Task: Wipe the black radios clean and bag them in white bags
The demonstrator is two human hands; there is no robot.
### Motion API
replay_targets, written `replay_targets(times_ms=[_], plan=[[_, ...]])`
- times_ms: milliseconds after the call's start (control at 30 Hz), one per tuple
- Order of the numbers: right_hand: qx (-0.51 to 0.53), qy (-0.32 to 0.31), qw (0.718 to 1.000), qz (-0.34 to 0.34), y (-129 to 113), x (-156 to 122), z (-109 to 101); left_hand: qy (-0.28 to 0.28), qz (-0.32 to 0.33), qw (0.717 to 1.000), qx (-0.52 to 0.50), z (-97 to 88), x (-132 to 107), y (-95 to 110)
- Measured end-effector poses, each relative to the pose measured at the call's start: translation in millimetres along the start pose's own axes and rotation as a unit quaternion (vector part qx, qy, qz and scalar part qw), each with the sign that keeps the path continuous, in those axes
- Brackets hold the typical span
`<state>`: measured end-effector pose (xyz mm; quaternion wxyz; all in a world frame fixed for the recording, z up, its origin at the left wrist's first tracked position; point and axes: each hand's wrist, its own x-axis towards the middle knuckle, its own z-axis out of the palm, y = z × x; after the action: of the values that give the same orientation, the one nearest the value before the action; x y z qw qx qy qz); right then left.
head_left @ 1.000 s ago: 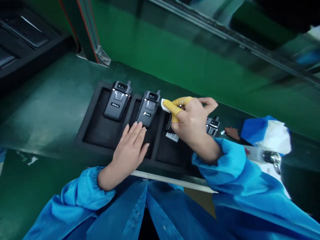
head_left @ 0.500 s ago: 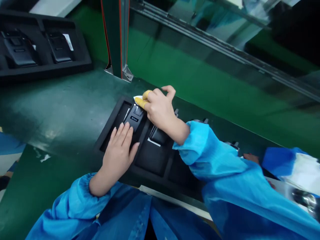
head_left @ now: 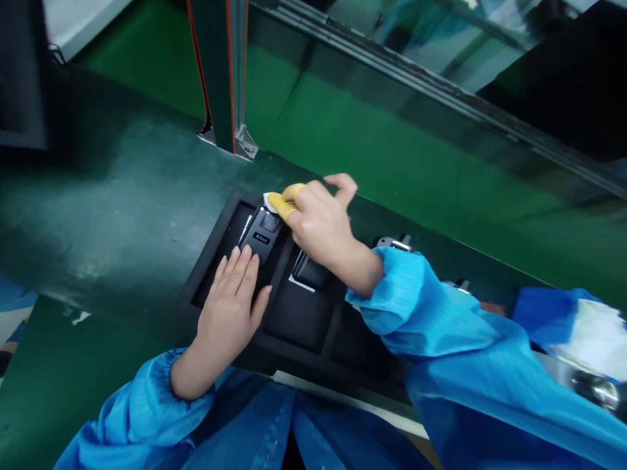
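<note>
A black handheld radio [head_left: 262,248] with a "Riton" label lies in the leftmost compartment of a black foam tray [head_left: 206,256]. My left hand [head_left: 226,313] rests flat on the radio's lower end, fingers stretched out. At its upper end, my right hand [head_left: 321,219] pinches a small white wipe [head_left: 267,202] and presses it on the radio's edge. Yellow finger cots cover two of the right fingers. Under the right wrist, a second black device [head_left: 311,269] sits in the neighbouring compartment, with a white strip along its lower edge. The right hand and wrist hide its upper part.
A metal post [head_left: 220,78] rises from the green bench [head_left: 122,202] behind the tray. Another dark tray [head_left: 22,85] is cut off at the far left. More devices [head_left: 394,245] show beyond my right sleeve. A blue and white bundle [head_left: 578,326] lies at right.
The other tray at the far left has shifted further left, mostly out of view. My right hand with the wipe has moved slightly to the right and down. My left hand stays on the radio.
</note>
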<state>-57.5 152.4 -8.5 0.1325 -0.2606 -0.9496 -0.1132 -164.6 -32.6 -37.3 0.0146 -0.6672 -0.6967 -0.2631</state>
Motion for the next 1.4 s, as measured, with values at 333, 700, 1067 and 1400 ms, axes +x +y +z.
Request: replay_targets(times_ms=[333, 700, 1067, 1400], plan=[[0.028, -0.046, 0.997, 0.048, 16.1, 8.3, -3.0, 0.005, -0.004, 1.000, -0.020, 2.5, -2.7, -1.1], [0.046, -0.071, 0.996, 0.024, 5.9, 28.0, -6.1, 0.010, -0.012, 0.999, -0.028, 3.8, -3.3, -1.7], [0.031, -0.049, 0.995, 0.080, 8.8, -24.3, -2.5, 0.011, 0.000, 1.000, -0.015, 1.6, -1.3, -1.5], [0.041, -0.080, 0.996, 0.018, -6.7, 6.0, -15.7, 0.013, -0.005, 1.000, -0.014, 1.7, -0.8, -0.6]])
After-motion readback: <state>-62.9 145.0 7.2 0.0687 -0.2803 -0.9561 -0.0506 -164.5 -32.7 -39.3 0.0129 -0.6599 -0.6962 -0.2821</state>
